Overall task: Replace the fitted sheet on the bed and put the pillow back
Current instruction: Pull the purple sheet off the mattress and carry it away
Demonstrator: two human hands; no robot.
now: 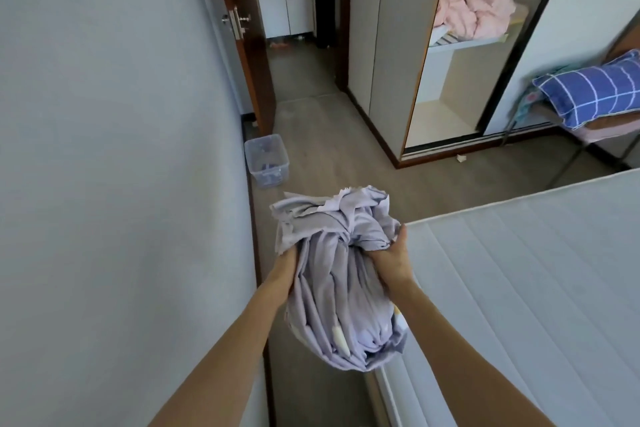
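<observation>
Plastic bin (267,165) beside open wardrobe (450,55)

Bundled sheet (341,284): soft lilac woven cloth, matt, heavily creased, with frayed pale edges at its top. Mattress (540,288), right of the sheet: pale quilted fabric, matt, stitched in parallel ribs. Bin (266,165), beyond the sheet on the floor: translucent plastic, smooth, faintly glossy. Floor (332,135): grey wood-grain boards, low sheen. Door (247,55), beyond the bin: dark varnished wood, glossy, with a brushed metal handle (237,21). Blanket (471,5), on the wardrobe shelf: pink fleecy cloth. Pillow (595,88), far right of the sheet: blue checked cotton-like cloth, smooth, matt.
</observation>
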